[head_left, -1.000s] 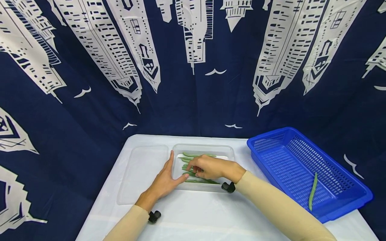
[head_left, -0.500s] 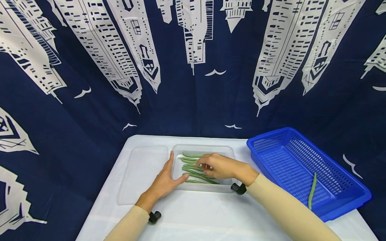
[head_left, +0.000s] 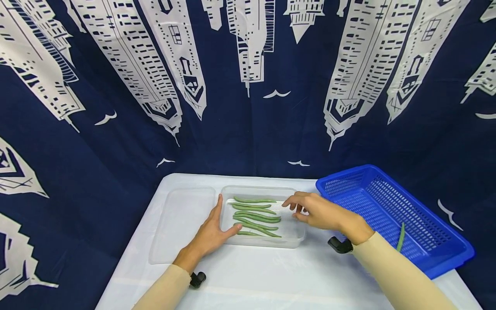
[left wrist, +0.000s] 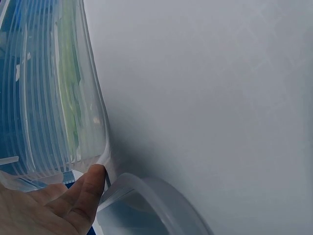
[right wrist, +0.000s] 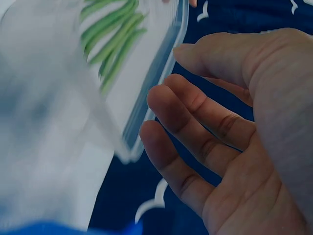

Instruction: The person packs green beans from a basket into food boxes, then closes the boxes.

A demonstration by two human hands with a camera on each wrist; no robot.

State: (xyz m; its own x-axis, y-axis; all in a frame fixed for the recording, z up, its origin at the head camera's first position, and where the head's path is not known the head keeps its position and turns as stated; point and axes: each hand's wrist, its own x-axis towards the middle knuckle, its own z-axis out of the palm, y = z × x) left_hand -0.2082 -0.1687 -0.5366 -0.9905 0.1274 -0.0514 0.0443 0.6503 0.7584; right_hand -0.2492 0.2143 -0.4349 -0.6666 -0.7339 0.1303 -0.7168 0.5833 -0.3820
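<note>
In the head view, my left hand [head_left: 211, 232] lies along the left end of a clear plastic container [head_left: 263, 242], fingers straight and thumb reaching over the rim. The left wrist view has these fingers [left wrist: 90, 191] against the container's corner. Several green beans [head_left: 255, 216] lie in a row inside it. My right hand [head_left: 315, 209] hovers over the container's right end, fingers loosely bent with nothing between them. In the right wrist view, its fingertips [right wrist: 161, 100] overlap the container rim [right wrist: 168, 68]. One green bean [head_left: 401, 237] lies in a blue basket [head_left: 430, 215].
A flat clear lid [head_left: 182, 224] lies left of the container on the white table [head_left: 248, 280]. The blue perforated basket stands at the right edge. A dark blue cloth [head_left: 232, 137] with white buildings hangs behind the table.
My right hand has moved right, from above the green beans to the container's right end, uncovering them. My left hand has stayed in place.
</note>
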